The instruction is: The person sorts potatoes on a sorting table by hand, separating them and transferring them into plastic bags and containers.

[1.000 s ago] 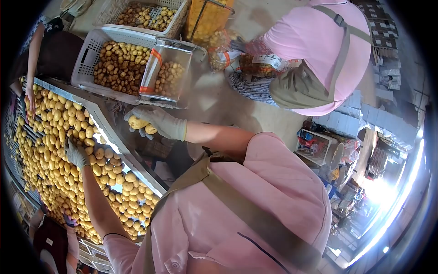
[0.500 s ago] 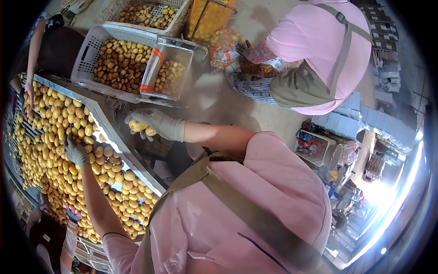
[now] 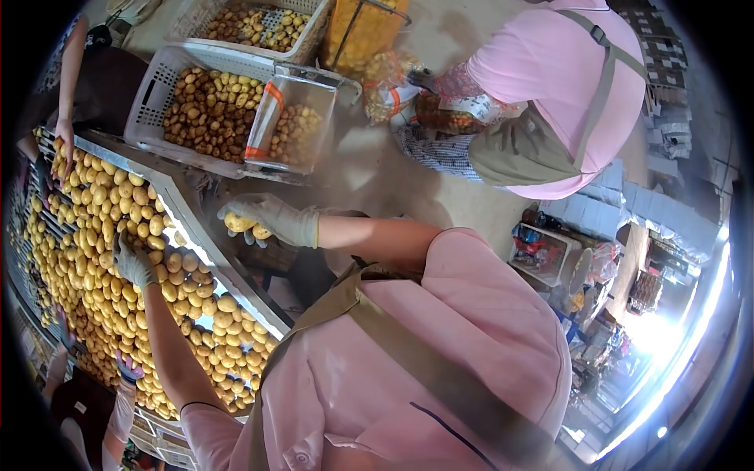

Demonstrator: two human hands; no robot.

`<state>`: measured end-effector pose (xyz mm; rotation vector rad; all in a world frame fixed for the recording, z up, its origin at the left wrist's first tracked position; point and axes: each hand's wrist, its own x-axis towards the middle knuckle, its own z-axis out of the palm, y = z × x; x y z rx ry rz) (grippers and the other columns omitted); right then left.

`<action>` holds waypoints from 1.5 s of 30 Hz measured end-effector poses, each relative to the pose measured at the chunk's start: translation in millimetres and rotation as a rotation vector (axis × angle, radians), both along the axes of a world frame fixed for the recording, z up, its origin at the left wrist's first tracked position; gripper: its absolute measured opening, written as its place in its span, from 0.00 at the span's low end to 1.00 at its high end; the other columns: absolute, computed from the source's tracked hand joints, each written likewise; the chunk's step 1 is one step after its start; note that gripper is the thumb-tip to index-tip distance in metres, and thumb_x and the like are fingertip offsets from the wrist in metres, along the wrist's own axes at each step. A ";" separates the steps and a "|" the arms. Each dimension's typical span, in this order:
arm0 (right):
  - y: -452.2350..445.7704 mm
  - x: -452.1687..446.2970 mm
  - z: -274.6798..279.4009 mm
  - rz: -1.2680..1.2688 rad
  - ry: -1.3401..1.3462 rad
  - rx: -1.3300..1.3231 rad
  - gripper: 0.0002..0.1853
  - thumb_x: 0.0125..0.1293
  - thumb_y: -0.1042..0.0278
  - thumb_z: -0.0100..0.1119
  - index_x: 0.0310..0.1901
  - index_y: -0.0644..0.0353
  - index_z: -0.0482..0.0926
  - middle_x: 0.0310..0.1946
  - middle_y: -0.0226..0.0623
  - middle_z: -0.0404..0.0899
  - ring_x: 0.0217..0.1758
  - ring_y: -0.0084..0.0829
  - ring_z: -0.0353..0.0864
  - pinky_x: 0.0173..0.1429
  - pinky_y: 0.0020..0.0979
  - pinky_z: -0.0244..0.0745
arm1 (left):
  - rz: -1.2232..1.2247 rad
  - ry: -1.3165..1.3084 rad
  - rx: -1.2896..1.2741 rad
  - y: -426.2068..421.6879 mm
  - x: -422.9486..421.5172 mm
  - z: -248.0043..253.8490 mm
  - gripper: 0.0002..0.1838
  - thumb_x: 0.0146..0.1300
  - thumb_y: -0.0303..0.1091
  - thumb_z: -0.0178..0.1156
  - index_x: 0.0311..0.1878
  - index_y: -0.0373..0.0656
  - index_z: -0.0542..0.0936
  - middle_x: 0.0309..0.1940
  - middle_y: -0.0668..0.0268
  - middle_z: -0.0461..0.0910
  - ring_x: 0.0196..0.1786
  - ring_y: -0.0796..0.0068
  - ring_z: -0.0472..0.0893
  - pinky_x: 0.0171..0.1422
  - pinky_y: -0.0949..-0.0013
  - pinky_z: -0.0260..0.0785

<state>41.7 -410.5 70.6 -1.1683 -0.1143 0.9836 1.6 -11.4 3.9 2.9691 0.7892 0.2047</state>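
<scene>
Several yellow potatoes (image 3: 250, 225) are held in my gloved right hand (image 3: 284, 223), its fingers curled under them, out past the edge of the sorting table. My left hand (image 3: 135, 263), also in a pale glove, rests on the layer of potatoes (image 3: 98, 271) spread over the table. Its fingers stretch out among them and touch potatoes; the fingertips are partly hidden. Around this hand the potatoes lie closely packed, thinning toward the bright metal rim (image 3: 186, 206).
White crates of potatoes (image 3: 141, 129) stand beyond the table, with a clear-sided bin (image 3: 294, 125) attached. A co-worker in pink (image 3: 542, 94) bends over filled bags (image 3: 390, 98). Another person's hand (image 3: 64, 149) reaches in at far left, and a purple-gloved hand (image 3: 128, 366) below.
My left hand has shifted only slightly on the potatoes; my right hand still holds its potatoes. The co-worker's arm at far left has moved to the right over the table.
</scene>
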 end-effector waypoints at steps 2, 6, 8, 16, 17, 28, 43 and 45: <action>-0.4 0.1 -1.3 -0.002 -0.029 0.006 0.14 0.77 0.68 0.44 0.58 0.53 0.77 0.45 0.33 0.78 0.30 0.22 0.77 0.39 0.26 0.76 | 0.013 0.007 0.005 -1.0 0.8 0.8 0.22 0.66 0.28 0.54 0.63 0.54 0.79 0.67 0.65 0.75 0.62 0.57 0.76 0.64 0.59 0.72; 0.4 0.3 -5.2 -0.011 -0.020 0.019 0.15 0.76 0.70 0.44 0.59 0.53 0.76 0.45 0.33 0.78 0.31 0.23 0.77 0.39 0.25 0.77 | -0.030 -0.024 0.026 3.8 -1.9 -4.2 0.22 0.66 0.28 0.54 0.63 0.53 0.79 0.67 0.64 0.74 0.62 0.56 0.76 0.64 0.59 0.72; 0.4 -1.0 -9.4 -0.010 -0.133 -0.006 0.15 0.77 0.71 0.44 0.59 0.53 0.75 0.45 0.34 0.78 0.32 0.23 0.78 0.39 0.25 0.77 | -0.023 -0.020 0.016 3.6 -1.8 -3.7 0.22 0.66 0.28 0.54 0.63 0.53 0.79 0.67 0.64 0.74 0.63 0.56 0.76 0.64 0.59 0.71; 2.1 0.1 -10.1 -0.007 0.019 -0.026 0.14 0.77 0.70 0.45 0.59 0.51 0.75 0.44 0.34 0.78 0.31 0.23 0.78 0.39 0.25 0.78 | -0.039 -0.025 0.028 3.7 -1.8 -1.9 0.21 0.66 0.28 0.54 0.62 0.53 0.79 0.66 0.65 0.75 0.62 0.56 0.77 0.63 0.59 0.72; 1.5 0.5 -8.4 -0.006 0.036 -0.021 0.14 0.77 0.70 0.45 0.60 0.51 0.75 0.44 0.35 0.78 0.31 0.23 0.78 0.39 0.25 0.78 | -0.046 -0.031 0.029 3.9 -1.9 -2.4 0.21 0.66 0.28 0.54 0.62 0.53 0.79 0.66 0.65 0.75 0.61 0.56 0.77 0.63 0.59 0.72; 3.9 -1.8 -12.8 -0.083 0.184 0.001 0.14 0.77 0.61 0.47 0.56 0.53 0.79 0.42 0.34 0.79 0.30 0.23 0.78 0.35 0.25 0.76 | -0.024 -0.005 0.061 6.5 -1.5 -5.5 0.21 0.66 0.28 0.54 0.62 0.52 0.79 0.67 0.65 0.75 0.63 0.57 0.76 0.64 0.60 0.72; 7.2 -8.9 -26.6 -0.119 0.068 0.064 0.17 0.75 0.52 0.51 0.53 0.55 0.80 0.41 0.32 0.81 0.33 0.23 0.79 0.32 0.24 0.77 | -0.021 -0.045 0.036 5.2 -1.4 -6.7 0.22 0.63 0.26 0.57 0.61 0.52 0.79 0.66 0.64 0.75 0.63 0.57 0.76 0.65 0.60 0.72; 8.8 -9.1 -24.0 -0.175 0.131 0.082 0.23 0.75 0.42 0.53 0.50 0.56 0.82 0.38 0.32 0.83 0.28 0.22 0.78 0.29 0.23 0.74 | -0.026 -0.046 0.038 4.5 -1.2 -4.8 0.22 0.63 0.26 0.56 0.61 0.53 0.79 0.66 0.64 0.75 0.63 0.57 0.76 0.65 0.60 0.72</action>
